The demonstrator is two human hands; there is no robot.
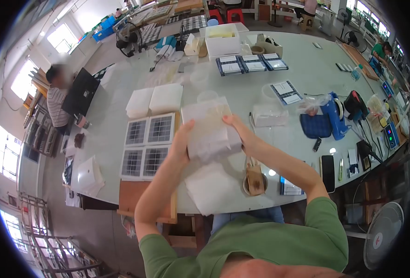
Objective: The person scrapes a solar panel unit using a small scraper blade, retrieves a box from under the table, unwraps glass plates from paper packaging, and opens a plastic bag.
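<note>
A thick stack of whitish translucent sheets [209, 127] is held above the table between my two hands. My left hand [182, 141] grips its left side, thumb on the top face. My right hand [243, 132] clasps the opposite side the same way; the fingers underneath are hidden. Below the stack, loose white sheets [212, 185] lie fanned near the table's front edge. Left of my hands, small dark-gridded solar panels [148, 143] with white borders rest on a board. Two more white sheet stacks [166, 98] stand just behind them.
Right of me are a cup with a brush [255, 180], a phone [328, 173], a blue tape dispenser [337, 116] and cables. Panels in a row [252, 64] and a white bin [222, 41] stand at the back. A person [57, 99] is at the left; a fan [383, 234] stands lower right.
</note>
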